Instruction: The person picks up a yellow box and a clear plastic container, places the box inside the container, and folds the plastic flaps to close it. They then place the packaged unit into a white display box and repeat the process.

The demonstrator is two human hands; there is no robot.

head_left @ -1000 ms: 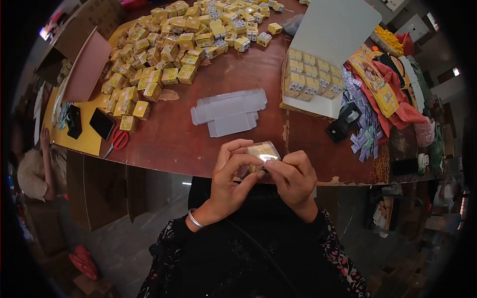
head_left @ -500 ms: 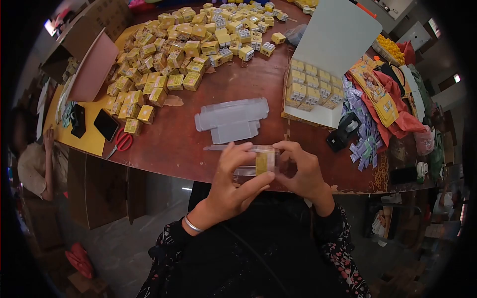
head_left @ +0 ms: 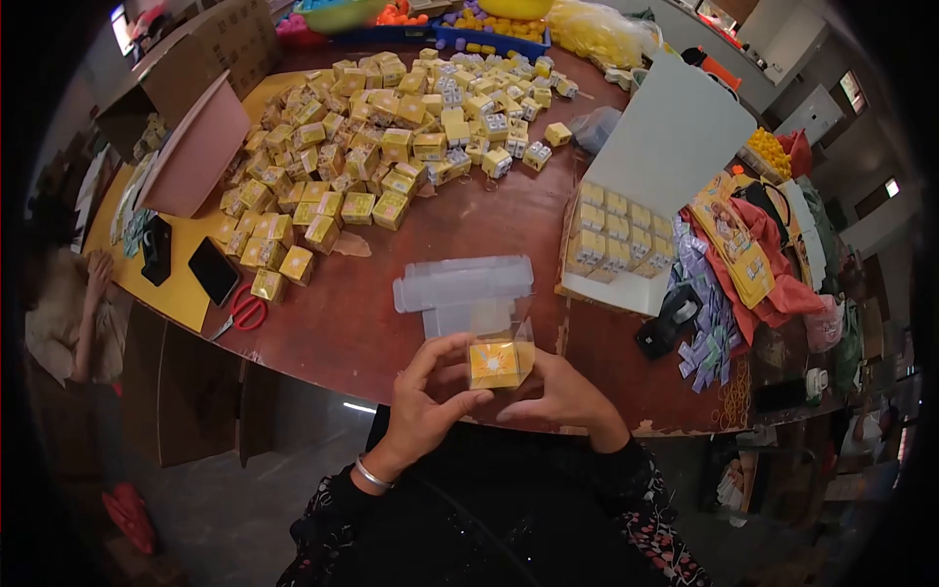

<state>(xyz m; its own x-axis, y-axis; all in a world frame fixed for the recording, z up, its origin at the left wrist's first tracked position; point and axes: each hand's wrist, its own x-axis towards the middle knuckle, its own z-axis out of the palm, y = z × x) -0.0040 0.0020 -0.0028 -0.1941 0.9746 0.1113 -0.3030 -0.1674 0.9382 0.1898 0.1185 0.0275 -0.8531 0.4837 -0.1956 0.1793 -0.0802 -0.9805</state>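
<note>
A small yellow box (head_left: 494, 365) with a white star-like mark is held between my two hands near the table's front edge. A clear plastic flap stands up at its right side. My left hand (head_left: 427, 399) grips the box from the left, thumb below and fingers behind. My right hand (head_left: 567, 396) closes on its right side. Just beyond the box lies a flat, unfolded clear plastic sheet (head_left: 465, 286). A big pile of small yellow boxes (head_left: 362, 147) covers the back left of the table. An open white carton (head_left: 641, 291) at the right holds stacked yellow boxes.
Red scissors (head_left: 248, 314) and a phone (head_left: 213, 271) lie at the left, near a pink tub (head_left: 196, 147). Purple packets (head_left: 706, 328), a black device (head_left: 669, 323) and rubber bands (head_left: 734, 396) lie at the right. Another person's arm (head_left: 90, 303) is at the far left.
Both hands have moved lower in view with the box, which now shows its yellow starred face. The view has shifted, so the table's back edge shows more.
</note>
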